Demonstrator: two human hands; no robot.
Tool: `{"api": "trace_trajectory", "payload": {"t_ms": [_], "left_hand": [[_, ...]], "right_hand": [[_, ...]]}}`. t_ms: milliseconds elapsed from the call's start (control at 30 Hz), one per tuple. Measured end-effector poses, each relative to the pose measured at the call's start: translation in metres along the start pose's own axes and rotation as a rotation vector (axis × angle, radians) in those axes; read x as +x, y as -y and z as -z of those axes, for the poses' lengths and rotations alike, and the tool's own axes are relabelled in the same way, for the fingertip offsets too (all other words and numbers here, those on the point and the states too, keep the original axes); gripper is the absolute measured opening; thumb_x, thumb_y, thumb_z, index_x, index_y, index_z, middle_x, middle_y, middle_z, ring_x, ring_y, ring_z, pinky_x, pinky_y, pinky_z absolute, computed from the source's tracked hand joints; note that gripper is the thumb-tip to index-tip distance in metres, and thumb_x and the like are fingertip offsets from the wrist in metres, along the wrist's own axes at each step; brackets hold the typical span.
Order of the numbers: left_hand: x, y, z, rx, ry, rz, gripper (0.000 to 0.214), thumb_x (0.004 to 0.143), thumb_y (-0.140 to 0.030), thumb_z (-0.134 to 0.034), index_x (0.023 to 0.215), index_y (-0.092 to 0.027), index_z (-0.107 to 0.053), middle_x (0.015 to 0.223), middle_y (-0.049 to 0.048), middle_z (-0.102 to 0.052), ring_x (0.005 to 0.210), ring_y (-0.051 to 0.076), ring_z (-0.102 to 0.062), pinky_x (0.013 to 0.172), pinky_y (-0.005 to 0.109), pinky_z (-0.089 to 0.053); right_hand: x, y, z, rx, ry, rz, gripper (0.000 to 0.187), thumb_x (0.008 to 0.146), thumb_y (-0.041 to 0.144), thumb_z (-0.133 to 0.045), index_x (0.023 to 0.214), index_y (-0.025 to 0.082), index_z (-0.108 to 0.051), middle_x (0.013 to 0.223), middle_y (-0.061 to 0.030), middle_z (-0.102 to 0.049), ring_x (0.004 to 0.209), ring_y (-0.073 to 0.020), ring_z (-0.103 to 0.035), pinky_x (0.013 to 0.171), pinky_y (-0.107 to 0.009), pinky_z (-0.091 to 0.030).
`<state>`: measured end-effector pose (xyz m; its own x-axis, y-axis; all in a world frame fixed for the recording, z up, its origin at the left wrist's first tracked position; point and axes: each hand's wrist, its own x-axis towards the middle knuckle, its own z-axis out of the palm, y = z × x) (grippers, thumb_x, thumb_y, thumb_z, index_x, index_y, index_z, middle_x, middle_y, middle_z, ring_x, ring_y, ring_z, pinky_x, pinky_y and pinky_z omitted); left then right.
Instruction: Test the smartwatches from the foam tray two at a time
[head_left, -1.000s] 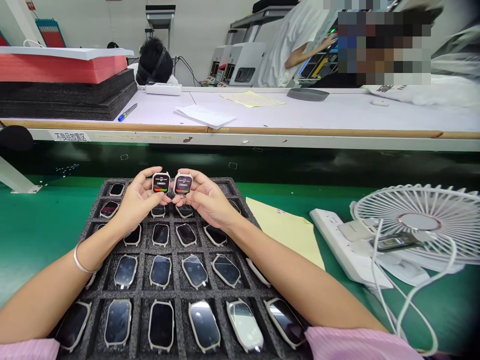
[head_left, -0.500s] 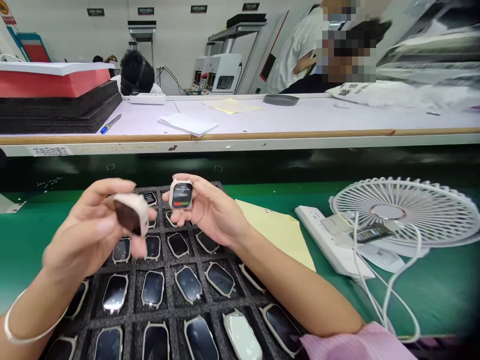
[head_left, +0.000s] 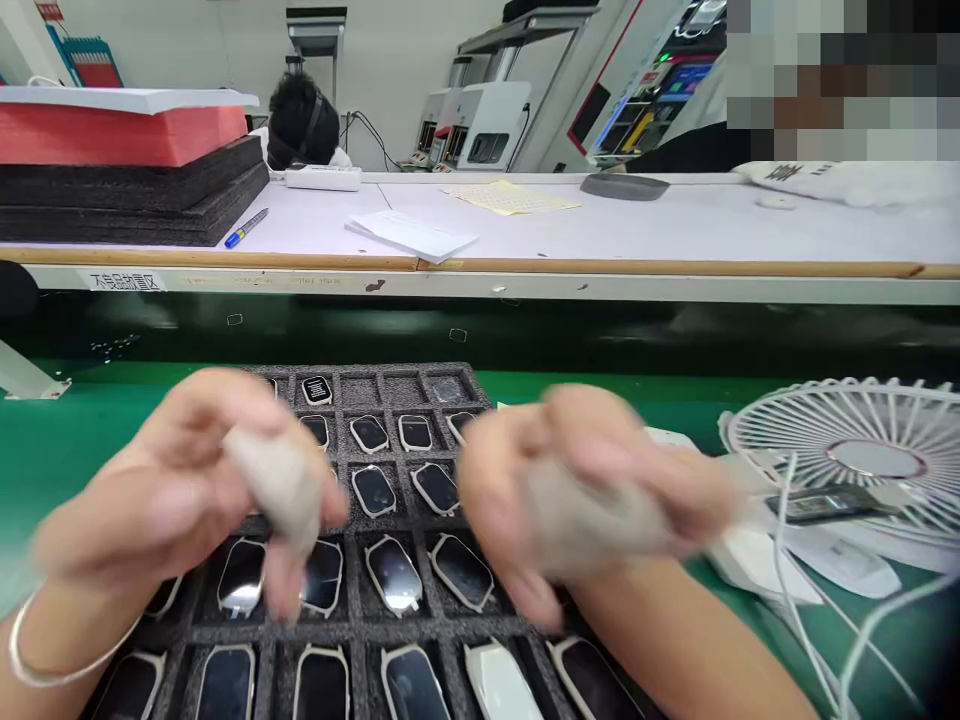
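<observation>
My left hand (head_left: pixel 172 490) is closed around a pale beige smartwatch case (head_left: pixel 279 487), smeared by motion, over the left of a black foam tray (head_left: pixel 292 632). To the right of it, my right hand (head_left: pixel 600 435) grips another beige smartwatch case (head_left: pixel 592 520); blur hides its details. Beneath both hands the tray's compartments hold several strapless watches, such as a dark-screened watch (head_left: pixel 392 573). One watch at the back shows a lit screen (head_left: pixel 317 390). Near the front lies a watch with its pale side up (head_left: pixel 501 682).
A white fan (head_left: pixel 877 460) and cables (head_left: pixel 787 560) occupy the right side of the green bench. Behind runs a shelf (head_left: pixel 637 240) with stacked foam (head_left: pixel 120 205), a pen (head_left: pixel 246 228), papers (head_left: pixel 412 235) and a grey dish (head_left: pixel 624 187). Other people are beyond it.
My right hand has come nearer and moved right, turning its watch so the lit screen no longer shows. My left hand has tilted its watch, keeping hold. The view has shifted left.
</observation>
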<state>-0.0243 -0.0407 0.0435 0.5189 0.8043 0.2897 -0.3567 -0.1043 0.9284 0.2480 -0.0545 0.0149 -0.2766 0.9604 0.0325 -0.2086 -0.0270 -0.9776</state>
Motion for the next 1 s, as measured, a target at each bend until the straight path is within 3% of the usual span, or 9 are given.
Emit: {"api": "trace_trajectory", "payload": {"t_ms": [100, 200, 367, 600, 767, 1000], "left_hand": [[0.035, 0.022, -0.004, 0.023, -0.293, 0.043, 0.041, 0.076, -0.017, -0.069, 0.115, -0.024, -0.060, 0.090, -0.0003, -0.072, 0.066, 0.014, -0.072, 0.063, 0.024, -0.059], [0.048, 0.049, 0.001, 0.073, -0.393, 0.120, 0.050, 0.073, -0.013, -0.069, 0.121, -0.020, -0.054, 0.094, 0.0005, -0.069, 0.066, 0.011, -0.070, 0.067, 0.024, -0.058], [0.049, 0.065, 0.010, 0.161, -0.361, 0.090, 0.052, 0.073, -0.011, -0.067, 0.122, -0.019, -0.051, 0.095, -0.0001, -0.067, 0.065, 0.009, -0.068, 0.066, 0.023, -0.056], [0.048, 0.064, 0.011, 0.195, -0.341, 0.071, 0.050, 0.073, -0.012, -0.067, 0.120, -0.019, -0.051, 0.094, -0.0002, -0.066, 0.062, 0.008, -0.066, 0.063, 0.023, -0.056], [0.048, 0.067, 0.012, 0.204, -0.332, 0.064, 0.047, 0.074, -0.016, -0.069, 0.117, -0.019, -0.052, 0.093, 0.0005, -0.066, 0.061, 0.008, -0.066, 0.062, 0.023, -0.057], [0.046, 0.066, 0.009, 0.137, -0.311, 0.093, 0.047, 0.074, -0.015, -0.068, 0.119, -0.019, -0.053, 0.097, 0.0021, -0.067, 0.067, 0.013, -0.072, 0.069, 0.027, -0.060]], "right_hand": [[0.037, -0.005, -0.028, 0.261, 0.066, 0.003, 0.031, 0.083, 0.048, -0.064, 0.102, 0.025, -0.062, 0.080, -0.0031, -0.073, 0.053, -0.0159, -0.067, 0.045, -0.027, -0.051], [0.058, -0.021, -0.036, 0.340, 0.033, -0.044, 0.029, 0.082, 0.030, -0.066, 0.109, 0.021, -0.059, 0.090, -0.0052, -0.074, 0.067, -0.0167, -0.072, 0.062, -0.029, -0.057], [0.062, -0.038, -0.029, 0.284, 0.019, -0.021, 0.044, 0.073, 0.009, -0.067, 0.114, 0.022, -0.057, 0.098, -0.0025, -0.073, 0.073, -0.0144, -0.072, 0.071, -0.029, -0.056], [0.060, -0.037, -0.031, 0.212, 0.059, 0.005, 0.046, 0.072, 0.007, -0.066, 0.115, 0.021, -0.056, 0.090, -0.0002, -0.071, 0.074, -0.0131, -0.071, 0.071, -0.028, -0.055], [0.062, -0.039, -0.031, 0.181, 0.049, 0.014, 0.045, 0.075, 0.011, -0.068, 0.116, 0.021, -0.054, 0.087, 0.0008, -0.069, 0.068, -0.0121, -0.069, 0.062, -0.026, -0.053], [0.062, -0.038, -0.031, 0.158, 0.016, 0.044, 0.046, 0.068, 0.006, -0.065, 0.111, 0.021, -0.056, 0.082, 0.0024, -0.068, 0.067, -0.0113, -0.067, 0.062, -0.026, -0.050]]}}
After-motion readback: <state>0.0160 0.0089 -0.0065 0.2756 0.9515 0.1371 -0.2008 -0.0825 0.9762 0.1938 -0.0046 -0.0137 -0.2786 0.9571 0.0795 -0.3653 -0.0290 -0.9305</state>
